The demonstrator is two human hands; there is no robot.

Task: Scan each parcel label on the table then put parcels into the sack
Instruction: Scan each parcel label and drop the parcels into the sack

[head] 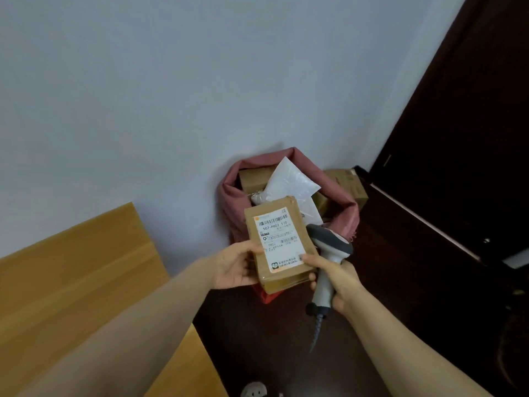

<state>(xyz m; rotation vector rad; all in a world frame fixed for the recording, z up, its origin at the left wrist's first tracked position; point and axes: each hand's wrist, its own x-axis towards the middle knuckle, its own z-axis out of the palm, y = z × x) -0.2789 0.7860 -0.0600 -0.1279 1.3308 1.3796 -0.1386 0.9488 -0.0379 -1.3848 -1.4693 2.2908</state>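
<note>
A single wide-angle view is taken from the wearer's head, aimed forward and down, tilted so the wall (171,96) fills the upper frame. The hands are seen close, at about 6 o'clock, with the sack (342,207) just beyond at 12 o'clock. The table (71,282) is cut off at 8 o'clock.

The parcel (279,245) I hold is brown cardboard with a white label (282,242) printed with black barcodes. My barcode scanner (329,259) is light grey with a dark grey head. The sack (234,196) is dusty pink, the table (74,279) yellowish wood, the wall (200,81) pale blue-grey.
</note>
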